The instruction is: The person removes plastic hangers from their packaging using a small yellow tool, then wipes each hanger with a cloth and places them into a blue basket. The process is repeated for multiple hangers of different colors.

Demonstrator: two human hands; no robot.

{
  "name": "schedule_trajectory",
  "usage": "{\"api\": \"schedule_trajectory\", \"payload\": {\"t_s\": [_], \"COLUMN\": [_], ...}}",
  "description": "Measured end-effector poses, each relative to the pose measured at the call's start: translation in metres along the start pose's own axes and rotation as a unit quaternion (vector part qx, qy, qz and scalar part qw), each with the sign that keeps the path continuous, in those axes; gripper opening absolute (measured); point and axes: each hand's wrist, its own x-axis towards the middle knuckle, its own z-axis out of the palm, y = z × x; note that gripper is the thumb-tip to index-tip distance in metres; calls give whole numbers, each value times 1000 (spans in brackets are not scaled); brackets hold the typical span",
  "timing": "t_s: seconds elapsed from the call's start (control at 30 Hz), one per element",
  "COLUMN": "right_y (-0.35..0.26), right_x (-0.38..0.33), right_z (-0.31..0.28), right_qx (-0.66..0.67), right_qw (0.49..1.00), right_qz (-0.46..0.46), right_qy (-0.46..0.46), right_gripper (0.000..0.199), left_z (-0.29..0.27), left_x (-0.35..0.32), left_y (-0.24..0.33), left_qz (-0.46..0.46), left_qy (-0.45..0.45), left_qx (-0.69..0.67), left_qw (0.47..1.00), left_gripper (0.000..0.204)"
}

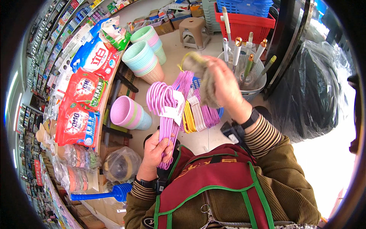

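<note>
My left hand [153, 152] is closed round a bundle of pink-purple clothes hangers [162, 100], held upright with hooks at the top and a white paper band across them. To the right, my right hand [228, 86] grips a grey-brown cloth [209, 89], slightly blurred, beside the upper part of the bundle. Below and between my hands, more hangers [196, 110] in yellow, pale pink and purple stand packed in a blue basket [220, 112], partly hidden by the cloth and the held bundle.
Stacked pastel bins [138, 57] and a pink bin [126, 110] stand at left, beside a shelf with red detergent bags [78, 124]. A blue plunger [110, 194] lies lower left. At right are a white basket of poles [249, 93] and a black plastic-wrapped bundle [310, 91]. A stool [193, 32] stands behind.
</note>
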Motion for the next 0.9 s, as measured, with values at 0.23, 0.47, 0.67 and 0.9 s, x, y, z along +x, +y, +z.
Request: {"api": "schedule_trajectory", "payload": {"t_s": [0.23, 0.47, 0.67, 0.9], "right_y": [35, 25, 37, 67], "right_x": [-27, 7, -29, 9], "right_z": [11, -34, 11, -38], "right_qx": [-365, -447, -324, -420], "right_qw": [831, 882, 851, 842], "right_qz": [-340, -137, -317, -293], "right_qy": [-247, -55, -265, -169], "right_gripper": [49, 47, 56, 40], "left_z": [10, 2, 11, 13], "left_x": [-7, -23, -20, -37], "left_y": [7, 9, 17, 26], "left_qz": [-29, -25, -51, -62], "left_qy": [-10, -29, -16, -1], "left_qx": [11, -10, 12, 4], "left_qw": [999, 999, 999, 998], "left_gripper": [35, 31, 33, 34]}}
